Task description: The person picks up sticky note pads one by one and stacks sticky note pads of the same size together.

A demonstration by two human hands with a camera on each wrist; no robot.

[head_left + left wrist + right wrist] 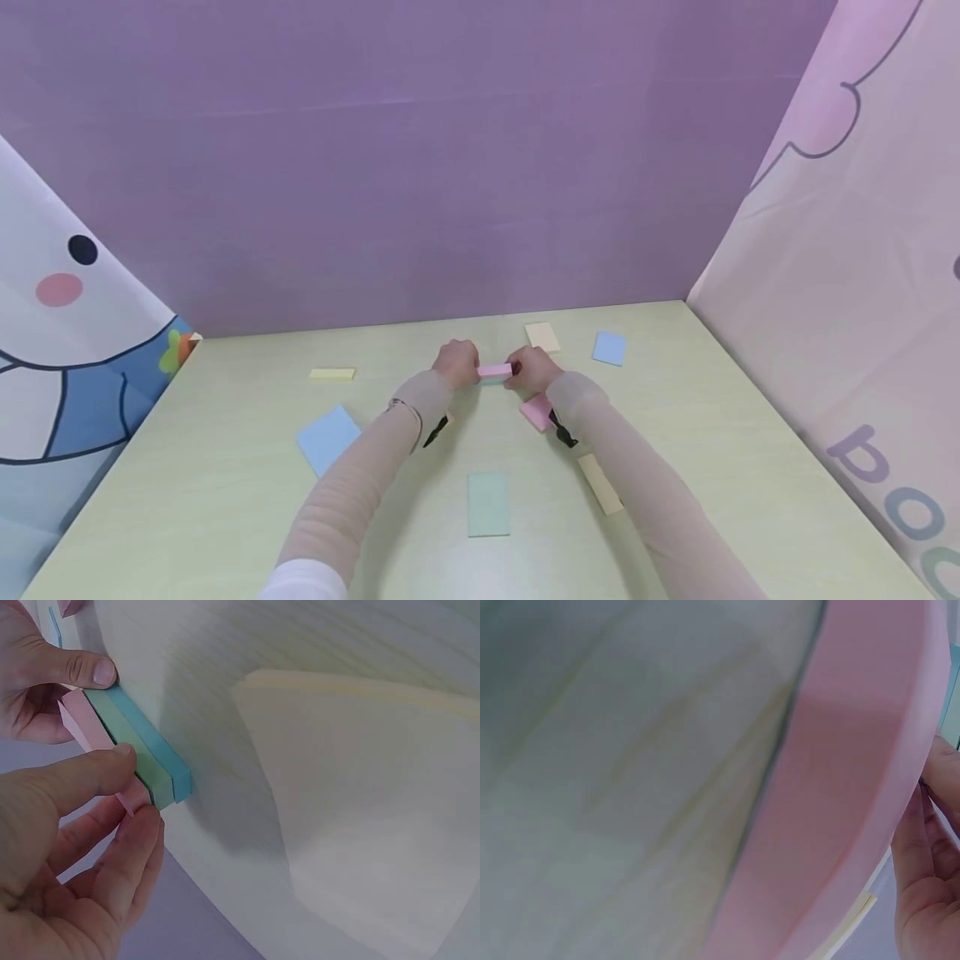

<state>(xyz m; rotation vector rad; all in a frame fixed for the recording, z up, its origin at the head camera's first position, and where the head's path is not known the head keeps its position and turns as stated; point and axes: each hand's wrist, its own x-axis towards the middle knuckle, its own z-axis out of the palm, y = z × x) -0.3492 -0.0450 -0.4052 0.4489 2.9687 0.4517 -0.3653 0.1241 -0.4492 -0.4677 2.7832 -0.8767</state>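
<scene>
Both hands meet at the far middle of the table over a small stack of sticky note pads. A pink pad (91, 724) lies on top, above a green pad (142, 750) and a blue pad (161, 750). My left hand (457, 364) pinches one end of the pink pad between thumb and fingers. At its other end my right hand (532, 369) grips it the same way, thumb along the edge. Another pink pad (847, 780) fills much of the right wrist view, lying just below the right hand. A cream pad (367, 810) is near the left wrist.
Around the hands lie a yellow pad (332, 374), a large blue pad (327, 439), a green pad (488, 504), a long beige pad (600, 485), a beige pad (542, 337) and a small blue pad (609, 348). A purple wall (450, 167) stands behind the table.
</scene>
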